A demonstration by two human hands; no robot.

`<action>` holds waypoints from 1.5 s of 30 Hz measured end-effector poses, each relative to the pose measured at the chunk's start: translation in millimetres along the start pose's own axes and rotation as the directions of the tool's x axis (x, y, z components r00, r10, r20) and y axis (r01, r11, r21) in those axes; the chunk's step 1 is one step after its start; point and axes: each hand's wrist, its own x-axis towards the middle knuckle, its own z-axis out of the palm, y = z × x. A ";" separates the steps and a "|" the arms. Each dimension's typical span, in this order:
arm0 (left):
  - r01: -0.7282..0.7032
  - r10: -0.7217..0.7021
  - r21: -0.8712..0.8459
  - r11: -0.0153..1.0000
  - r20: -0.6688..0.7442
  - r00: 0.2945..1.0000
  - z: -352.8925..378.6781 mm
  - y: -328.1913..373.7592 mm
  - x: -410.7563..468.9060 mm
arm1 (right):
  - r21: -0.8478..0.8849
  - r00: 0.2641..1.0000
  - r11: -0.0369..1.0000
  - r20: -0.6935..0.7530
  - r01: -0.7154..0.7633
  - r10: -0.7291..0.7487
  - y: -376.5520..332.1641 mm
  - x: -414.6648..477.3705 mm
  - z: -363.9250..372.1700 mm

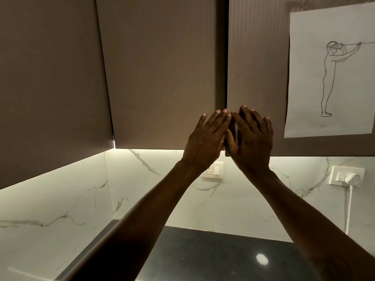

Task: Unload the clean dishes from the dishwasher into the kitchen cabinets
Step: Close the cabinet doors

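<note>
had left hand [205, 136] and right hand [251, 138] flat, fingers straight, holding nothing, side by side astride the vertical seam [226, 57] between left door [162, 78] and right door [257, 57], equally near.

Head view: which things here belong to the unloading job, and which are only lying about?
For the job: left hand, right hand, left cabinet door, right cabinet door. No dishes are in view.
Only lying about: paper drawing, plugged wall socket, switch plate, dark countertop.
</note>
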 end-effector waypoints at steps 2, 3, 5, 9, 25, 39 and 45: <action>-0.010 0.010 0.013 1.000 -0.004 1.000 8.4 -3.9 1.5 | -0.025 1.000 1.000 -0.005 -0.005 0.004 1.2 0.8 7.1; -0.011 0.012 0.016 1.000 -0.007 1.000 13.0 -5.8 2.9 | -0.036 1.000 0.999 -0.008 -0.009 0.009 2.1 1.8 10.6; -0.004 0.004 0.002 1.000 -0.016 1.000 22.1 -9.4 6.2 | -0.048 1.000 0.999 -0.010 -0.013 0.012 4.0 3.8 17.3; -0.001 0.001 -0.017 1.000 -0.042 0.999 38.6 -14.0 7.2 | -0.065 1.000 0.998 -0.028 -0.011 0.009 7.2 3.9 27.5; 0.245 -0.261 -0.198 0.949 -0.058 0.964 20.7 -70.1 -40.1 | 0.022 0.976 0.978 -0.075 0.208 -0.206 -27.9 12.0 39.7; 0.871 -0.953 -0.388 0.301 -0.089 0.289 -44.3 -175.2 -124.5 | 0.204 0.851 0.896 0.286 0.396 -0.441 -160.7 18.8 120.9; 0.849 -0.989 -0.512 -0.131 0.127 -0.076 -37.3 -191.2 -126.1 | 0.195 0.786 0.892 0.422 0.407 -0.451 -177.4 11.3 140.0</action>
